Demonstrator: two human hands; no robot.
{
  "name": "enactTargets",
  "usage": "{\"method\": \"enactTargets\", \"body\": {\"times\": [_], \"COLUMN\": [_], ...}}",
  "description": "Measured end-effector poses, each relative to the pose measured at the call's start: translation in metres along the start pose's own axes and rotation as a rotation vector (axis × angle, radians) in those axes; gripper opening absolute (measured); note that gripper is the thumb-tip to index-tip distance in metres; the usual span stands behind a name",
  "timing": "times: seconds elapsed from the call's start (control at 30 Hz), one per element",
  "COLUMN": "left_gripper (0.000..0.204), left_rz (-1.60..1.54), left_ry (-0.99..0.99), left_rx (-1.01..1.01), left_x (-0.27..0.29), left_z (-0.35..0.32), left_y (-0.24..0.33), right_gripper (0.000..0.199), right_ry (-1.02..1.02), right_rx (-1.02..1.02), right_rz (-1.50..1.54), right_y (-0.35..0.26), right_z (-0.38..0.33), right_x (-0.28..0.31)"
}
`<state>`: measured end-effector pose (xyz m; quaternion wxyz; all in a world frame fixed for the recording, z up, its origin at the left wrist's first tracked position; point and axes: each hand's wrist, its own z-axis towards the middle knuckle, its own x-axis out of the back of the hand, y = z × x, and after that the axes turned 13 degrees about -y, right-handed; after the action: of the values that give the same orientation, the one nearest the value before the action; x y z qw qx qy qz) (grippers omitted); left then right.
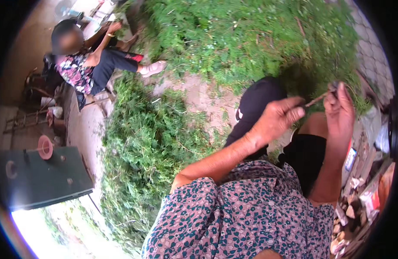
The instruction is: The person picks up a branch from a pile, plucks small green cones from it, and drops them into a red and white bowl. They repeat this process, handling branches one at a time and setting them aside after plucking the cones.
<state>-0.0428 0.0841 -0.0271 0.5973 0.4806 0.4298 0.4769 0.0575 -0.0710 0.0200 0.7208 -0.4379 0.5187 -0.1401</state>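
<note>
Thin brown stick-like piece (316,100), pinched in bare left hand (277,118) and bare right hand (339,108), near heaped feathery green branches (251,39).

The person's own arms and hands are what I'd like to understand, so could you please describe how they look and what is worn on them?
The left hand and right hand are bare, with no gloves, watch or bracelet visible. The forearms are uncovered. The short sleeves belong to a pale pink shirt with a dark teal floral print.
</note>
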Motion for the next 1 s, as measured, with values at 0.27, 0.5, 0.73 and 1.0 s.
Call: {"method": "enactTargets", "body": {"times": [0.27, 0.5, 0.73, 1.0], "left_gripper": [0.033, 0.028, 0.028, 0.023], "left_rz": [0.832, -0.05, -0.316, -0.109], "left_ry": [0.163, 0.526, 1.03, 1.973], "left_rx": [-0.027, 0.418, 0.561, 0.177], "left_x": [0.018, 0.069, 0.106, 0.139], "left_z": [-0.047, -0.114, -0.242, -0.403], "left_y": [0.032, 0.011, -0.043, -0.062], "right_gripper": [0.021, 0.021, 0.016, 0.018], "right_ry": [-0.04, -0.187, -0.224, -0.052], "right_rx": [-0.15, -0.224, -0.246, -0.322], "right_rz": [-0.016, -0.295, -0.425, -0.489], "right_y": [0.025, 0.071, 0.08, 0.083], "right_z": [0.022, 0.017, 0.015, 0.012], "right_x": [-0.016, -0.052, -0.009, 0.046]}}
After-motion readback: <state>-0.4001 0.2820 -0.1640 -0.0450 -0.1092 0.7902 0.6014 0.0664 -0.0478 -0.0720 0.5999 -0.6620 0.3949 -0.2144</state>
